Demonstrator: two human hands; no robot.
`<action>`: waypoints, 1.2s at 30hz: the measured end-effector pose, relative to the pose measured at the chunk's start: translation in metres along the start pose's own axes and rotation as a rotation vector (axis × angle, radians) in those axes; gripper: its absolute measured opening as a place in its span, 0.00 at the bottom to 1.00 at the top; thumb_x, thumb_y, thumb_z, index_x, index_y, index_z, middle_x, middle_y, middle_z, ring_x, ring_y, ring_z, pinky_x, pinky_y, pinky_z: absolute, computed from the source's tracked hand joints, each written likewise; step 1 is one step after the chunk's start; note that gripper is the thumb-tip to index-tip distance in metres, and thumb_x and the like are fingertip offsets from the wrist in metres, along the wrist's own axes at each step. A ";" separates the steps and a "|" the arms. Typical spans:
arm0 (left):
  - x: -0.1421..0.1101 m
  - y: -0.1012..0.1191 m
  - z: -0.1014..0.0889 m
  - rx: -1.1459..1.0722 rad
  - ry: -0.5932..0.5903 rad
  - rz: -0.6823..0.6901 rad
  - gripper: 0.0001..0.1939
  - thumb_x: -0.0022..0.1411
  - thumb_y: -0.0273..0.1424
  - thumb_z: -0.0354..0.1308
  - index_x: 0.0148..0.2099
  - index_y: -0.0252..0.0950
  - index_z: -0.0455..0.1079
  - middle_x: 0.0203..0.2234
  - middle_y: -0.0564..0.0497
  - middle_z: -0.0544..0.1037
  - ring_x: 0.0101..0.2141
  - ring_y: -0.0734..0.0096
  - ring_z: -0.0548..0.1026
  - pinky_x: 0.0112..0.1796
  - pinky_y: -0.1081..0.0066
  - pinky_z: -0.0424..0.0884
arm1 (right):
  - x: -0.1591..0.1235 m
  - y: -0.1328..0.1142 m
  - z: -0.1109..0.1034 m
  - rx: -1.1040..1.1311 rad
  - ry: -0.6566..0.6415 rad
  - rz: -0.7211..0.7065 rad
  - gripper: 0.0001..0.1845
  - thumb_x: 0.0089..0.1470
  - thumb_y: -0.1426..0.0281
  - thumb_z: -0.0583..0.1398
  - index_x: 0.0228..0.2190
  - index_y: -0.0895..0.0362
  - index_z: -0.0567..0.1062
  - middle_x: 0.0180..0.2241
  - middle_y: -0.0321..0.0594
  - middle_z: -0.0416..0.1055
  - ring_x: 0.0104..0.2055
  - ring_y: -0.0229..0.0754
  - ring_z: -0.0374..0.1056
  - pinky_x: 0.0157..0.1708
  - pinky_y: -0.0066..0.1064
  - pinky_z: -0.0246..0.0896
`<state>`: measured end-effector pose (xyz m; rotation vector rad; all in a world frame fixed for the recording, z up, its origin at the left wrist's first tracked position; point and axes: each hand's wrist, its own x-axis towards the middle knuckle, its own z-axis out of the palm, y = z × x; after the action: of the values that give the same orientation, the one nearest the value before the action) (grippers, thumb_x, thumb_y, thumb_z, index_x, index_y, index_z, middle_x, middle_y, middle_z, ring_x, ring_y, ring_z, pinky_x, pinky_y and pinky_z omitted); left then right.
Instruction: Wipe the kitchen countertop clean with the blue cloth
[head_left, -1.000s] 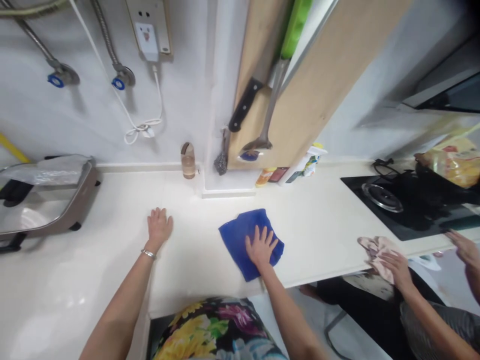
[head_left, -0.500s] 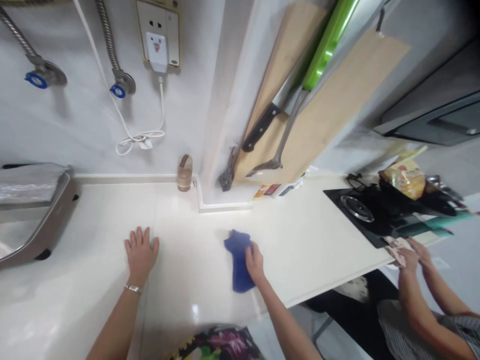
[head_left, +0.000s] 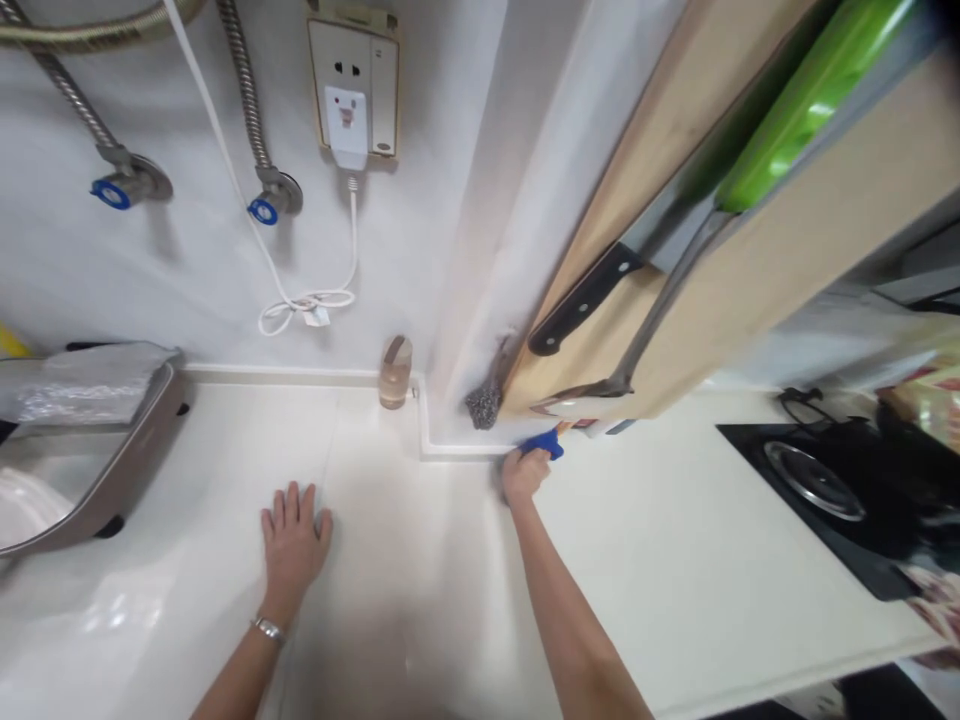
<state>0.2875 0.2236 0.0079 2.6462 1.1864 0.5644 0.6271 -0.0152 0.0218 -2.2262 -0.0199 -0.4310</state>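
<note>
My left hand [head_left: 295, 540] lies flat on the white countertop [head_left: 390, 550] with its fingers spread and nothing in it. Farther right, my right hand [head_left: 526, 474] grips a blue cloth [head_left: 546, 443]; most of the cloth is hidden by the hand. The cloth is at the back of the counter, by the base of the wall ledge. Just above it hang a wooden cutting board [head_left: 675, 330], a black-handled knife [head_left: 585, 300] and a metal ladle [head_left: 660, 310]. A dark scrubber [head_left: 484, 402] hangs at the board's left.
A small brownish jar [head_left: 394, 372] stands against the back wall. On the left is a brown-rimmed basin [head_left: 142, 440] with a plastic-wrapped thing on it. A black stove [head_left: 810, 490] sits at the right. Above are a wall socket [head_left: 352, 90] and pipe valves [head_left: 127, 187].
My right hand has pushed the blue cloth from mid-counter back to the wall ledge. The view has moved closer to the wall. My left hand stays flat on the counter.
</note>
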 end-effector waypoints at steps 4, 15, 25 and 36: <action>-0.001 0.003 -0.002 0.012 0.001 -0.006 0.31 0.69 0.39 0.44 0.66 0.24 0.64 0.69 0.30 0.57 0.71 0.41 0.46 0.66 0.39 0.43 | -0.046 -0.023 0.027 -0.133 -0.089 -0.084 0.34 0.57 0.61 0.48 0.56 0.74 0.66 0.54 0.78 0.62 0.60 0.76 0.54 0.53 0.69 0.50; -0.004 0.000 0.001 0.038 0.040 0.045 0.29 0.70 0.39 0.44 0.65 0.26 0.64 0.67 0.30 0.60 0.70 0.39 0.51 0.64 0.36 0.50 | -0.133 -0.073 0.036 -0.563 -0.450 -0.442 0.34 0.56 0.78 0.46 0.63 0.79 0.57 0.61 0.80 0.57 0.64 0.66 0.58 0.57 0.59 0.57; -0.007 -0.004 -0.004 -0.036 0.094 0.029 0.29 0.67 0.37 0.46 0.62 0.25 0.68 0.65 0.29 0.63 0.68 0.38 0.56 0.64 0.38 0.51 | -0.163 -0.052 -0.031 -0.595 -0.588 -0.696 0.37 0.53 0.82 0.51 0.64 0.56 0.63 0.67 0.55 0.58 0.58 0.56 0.63 0.55 0.51 0.62; -0.053 0.064 -0.159 -1.121 -0.346 0.432 0.20 0.71 0.41 0.50 0.55 0.37 0.72 0.33 0.47 0.81 0.36 0.64 0.80 0.41 0.62 0.77 | -0.188 0.068 -0.127 0.082 -0.293 -0.472 0.23 0.65 0.66 0.47 0.57 0.60 0.66 0.57 0.54 0.68 0.60 0.47 0.65 0.58 0.47 0.66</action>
<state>0.2326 0.1437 0.1585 1.8440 0.0676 0.5594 0.4235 -0.1298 -0.0141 -2.1761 -0.7151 -0.3419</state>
